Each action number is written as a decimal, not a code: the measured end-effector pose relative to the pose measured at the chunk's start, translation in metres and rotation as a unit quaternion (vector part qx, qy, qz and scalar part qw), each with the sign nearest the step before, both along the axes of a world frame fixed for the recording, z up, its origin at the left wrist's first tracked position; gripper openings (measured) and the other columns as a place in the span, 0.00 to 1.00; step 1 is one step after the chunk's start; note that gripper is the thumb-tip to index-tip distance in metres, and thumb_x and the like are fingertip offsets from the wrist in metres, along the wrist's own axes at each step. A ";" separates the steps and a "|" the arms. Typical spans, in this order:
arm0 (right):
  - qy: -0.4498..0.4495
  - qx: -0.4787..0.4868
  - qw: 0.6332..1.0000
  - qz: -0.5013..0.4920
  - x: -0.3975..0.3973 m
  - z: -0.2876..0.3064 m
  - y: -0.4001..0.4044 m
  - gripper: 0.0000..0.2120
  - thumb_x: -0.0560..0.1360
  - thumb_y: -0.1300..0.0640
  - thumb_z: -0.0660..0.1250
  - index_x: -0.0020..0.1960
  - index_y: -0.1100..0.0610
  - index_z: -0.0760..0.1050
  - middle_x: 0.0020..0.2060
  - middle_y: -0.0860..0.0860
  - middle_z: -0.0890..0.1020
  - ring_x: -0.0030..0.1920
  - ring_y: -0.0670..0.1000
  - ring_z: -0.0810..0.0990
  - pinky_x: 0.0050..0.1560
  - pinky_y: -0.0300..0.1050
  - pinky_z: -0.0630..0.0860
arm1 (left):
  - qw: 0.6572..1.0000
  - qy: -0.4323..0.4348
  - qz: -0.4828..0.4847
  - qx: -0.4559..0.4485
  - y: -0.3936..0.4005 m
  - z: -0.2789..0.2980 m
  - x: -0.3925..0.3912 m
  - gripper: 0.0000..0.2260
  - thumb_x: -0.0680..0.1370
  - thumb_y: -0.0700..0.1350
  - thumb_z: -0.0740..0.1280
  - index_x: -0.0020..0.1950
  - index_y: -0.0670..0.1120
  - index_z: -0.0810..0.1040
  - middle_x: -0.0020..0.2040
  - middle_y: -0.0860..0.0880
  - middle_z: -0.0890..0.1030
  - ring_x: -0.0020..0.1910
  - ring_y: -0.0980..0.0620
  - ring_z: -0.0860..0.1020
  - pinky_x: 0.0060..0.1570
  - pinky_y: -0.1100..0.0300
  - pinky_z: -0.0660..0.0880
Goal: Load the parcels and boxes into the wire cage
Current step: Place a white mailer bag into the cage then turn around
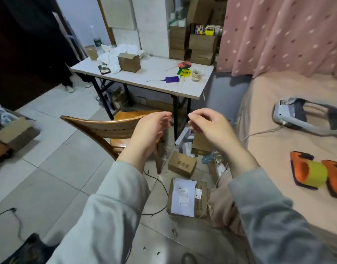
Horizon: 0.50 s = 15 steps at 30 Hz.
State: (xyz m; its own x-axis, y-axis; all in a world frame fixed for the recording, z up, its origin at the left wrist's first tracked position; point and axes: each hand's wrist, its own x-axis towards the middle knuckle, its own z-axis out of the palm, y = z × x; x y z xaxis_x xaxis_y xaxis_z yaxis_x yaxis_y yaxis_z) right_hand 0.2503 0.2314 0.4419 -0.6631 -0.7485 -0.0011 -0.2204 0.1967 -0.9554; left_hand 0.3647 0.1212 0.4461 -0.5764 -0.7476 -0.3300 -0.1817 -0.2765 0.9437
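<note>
- Hands hover side by side in the middle, fingertips nearly meeting: the left hand (152,128) has relaxed, slightly curved fingers and holds nothing; the right hand (207,126) has loosely curled fingers, and I cannot tell whether they pinch anything.
- Two parcels lie on the floor tiles below the hands: a small brown box (182,164) with printed characters, and nearer, a flat labelled parcel (187,197) with a white slip on top.
- Open floor spreads to the left, bounded by the wooden chair (106,126); the bed edge (246,111) closes off the right.
- One folding table (158,73) stands far, carrying one cardboard box (129,62).
- Stacked cartons (192,44) line the far wall.
- One black cable (160,187) trails across the tiles beside the labelled parcel.
</note>
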 end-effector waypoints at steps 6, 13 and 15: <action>-0.036 0.010 0.998 -0.055 -0.033 -0.040 -0.014 0.04 0.77 0.53 0.66 0.44 0.48 0.79 0.42 0.51 0.84 0.46 0.51 0.83 0.56 0.53 0.79 | 0.998 -0.029 -0.013 0.053 -0.027 -0.053 -0.037 0.09 0.79 0.45 0.61 0.55 0.46 0.79 0.48 0.51 0.81 0.54 0.52 0.78 0.57 0.58 0.69; -0.055 0.017 0.988 -0.140 -0.070 -0.121 -0.029 0.04 0.77 0.56 0.66 0.47 0.53 0.80 0.43 0.53 0.83 0.42 0.49 0.82 0.55 0.51 0.80 | 0.995 -0.051 -0.050 0.063 -0.065 -0.150 -0.071 0.08 0.79 0.46 0.61 0.49 0.49 0.80 0.49 0.50 0.81 0.51 0.52 0.78 0.56 0.57 0.69; -0.062 0.022 0.987 -0.144 -0.074 -0.156 -0.036 0.04 0.77 0.56 0.66 0.46 0.53 0.80 0.43 0.54 0.83 0.42 0.48 0.81 0.54 0.49 0.79 | 0.994 -0.069 -0.043 0.073 -0.077 -0.190 -0.077 0.08 0.78 0.46 0.62 0.46 0.49 0.81 0.45 0.51 0.81 0.49 0.51 0.77 0.57 0.55 0.69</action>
State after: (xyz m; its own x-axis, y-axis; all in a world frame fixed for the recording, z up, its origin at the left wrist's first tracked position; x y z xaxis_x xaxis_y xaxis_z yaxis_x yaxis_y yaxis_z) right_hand 0.1767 0.1957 0.2855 -0.8411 -0.5262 -0.1254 -0.0300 0.2768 -0.9604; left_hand 0.2874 0.0445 0.2557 -0.5783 -0.6352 -0.5119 -0.3357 -0.3865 0.8590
